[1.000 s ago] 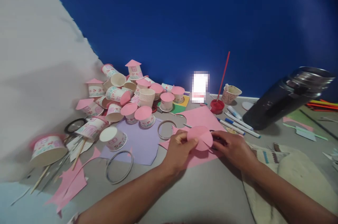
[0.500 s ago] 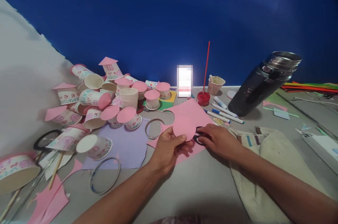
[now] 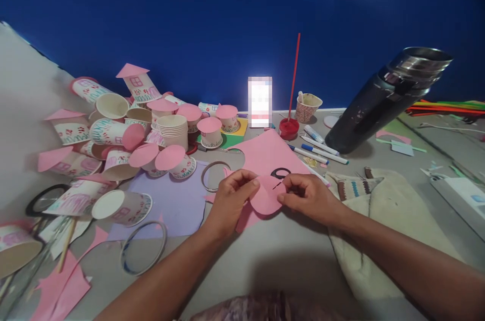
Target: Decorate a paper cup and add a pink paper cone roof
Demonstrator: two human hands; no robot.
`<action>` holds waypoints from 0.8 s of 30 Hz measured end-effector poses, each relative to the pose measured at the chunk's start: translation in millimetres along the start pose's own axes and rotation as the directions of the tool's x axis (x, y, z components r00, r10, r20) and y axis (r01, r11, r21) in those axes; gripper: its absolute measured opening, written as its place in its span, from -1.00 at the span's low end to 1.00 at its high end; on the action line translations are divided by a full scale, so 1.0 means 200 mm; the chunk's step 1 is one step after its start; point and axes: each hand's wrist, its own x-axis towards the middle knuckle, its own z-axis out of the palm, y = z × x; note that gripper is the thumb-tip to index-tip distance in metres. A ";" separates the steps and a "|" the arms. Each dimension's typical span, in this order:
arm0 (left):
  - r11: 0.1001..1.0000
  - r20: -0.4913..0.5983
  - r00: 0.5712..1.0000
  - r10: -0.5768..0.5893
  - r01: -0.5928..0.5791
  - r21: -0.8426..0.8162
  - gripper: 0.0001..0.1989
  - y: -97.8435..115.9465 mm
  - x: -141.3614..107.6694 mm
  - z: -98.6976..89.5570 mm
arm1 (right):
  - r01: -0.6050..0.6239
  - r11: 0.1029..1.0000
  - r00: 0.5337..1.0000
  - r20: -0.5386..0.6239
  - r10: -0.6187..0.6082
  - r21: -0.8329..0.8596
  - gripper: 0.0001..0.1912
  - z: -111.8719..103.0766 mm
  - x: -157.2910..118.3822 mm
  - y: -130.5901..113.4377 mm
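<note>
Between both hands is a pink paper circle (image 3: 267, 199) with a short dark line near its upper right. My left hand (image 3: 232, 200) pinches its left edge between thumb and fingers. At its right edge, my right hand (image 3: 308, 197) holds it with thumb and fingertips. Black-handled scissors (image 3: 281, 173) lie just behind the circle, on a larger pink sheet (image 3: 270, 152) with a curved cutout at its left; the circle hides part of them.
Paper cups (image 3: 172, 131) with pink tops crowd the left, beside a purple sheet (image 3: 182, 215) and tape rings (image 3: 143, 248). Behind stand a lit phone (image 3: 259, 102) and a red pot (image 3: 288, 129). At right are markers (image 3: 322, 153), a dark flask (image 3: 375, 106) and a cloth bag (image 3: 394, 230).
My right hand has let go of the scissors, which now lie on the sheet, and has taken the circle's right edge. The circle sits a little lower, and the view has shifted.
</note>
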 end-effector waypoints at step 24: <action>0.787 0.185 0.955 0.232 -0.296 0.541 -0.87 0.04 -0.01 -0.02 | 0.463 0.833 0.861 -0.071 -0.504 -0.305 -0.87 0.03 -0.01 0.05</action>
